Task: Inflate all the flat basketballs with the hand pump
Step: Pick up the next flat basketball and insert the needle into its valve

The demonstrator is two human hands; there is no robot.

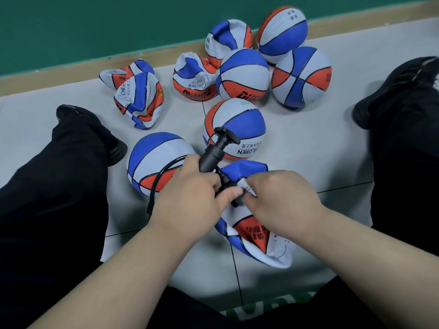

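Where the two hands are meeting, the hand pump point(212, 157) is being gripped near its lower end by the curled fingers point(202, 174) of the left hand point(187, 193), and the thumb is being stretched across toward the other hand. A white fold of the flat basketball point(251, 236) is being pinched by the bent fingertips of the right hand point(280, 198), right beside the small black tip at the bottom of the pump. Whether that tip is inside the ball cannot be told.

The pump is black and is being held tilted, with its handle point(226, 136) being pointed up and away from the person. Its thin black hose point(158, 179) is being looped out to the left, past the left wrist.

The flat basketball is being held down on the grey floor point(308, 150) under both hands, between the person's legs point(47, 186). It is soft and crumpled, with blue, white and orange parts, thin black lines, and black writing on the orange part.

Just left of the pump, a round ball point(154, 157) is being touched by the hose. Another round ball point(237, 119) is being partly hidden by the handle. Farther away, three more full balls point(243, 74) and some crumpled balls point(140, 100) are being shown near the green wall point(118, 20). They are all painted blue, white and orange like the flat one. Black shoes point(403, 79) are being worn on both feet.
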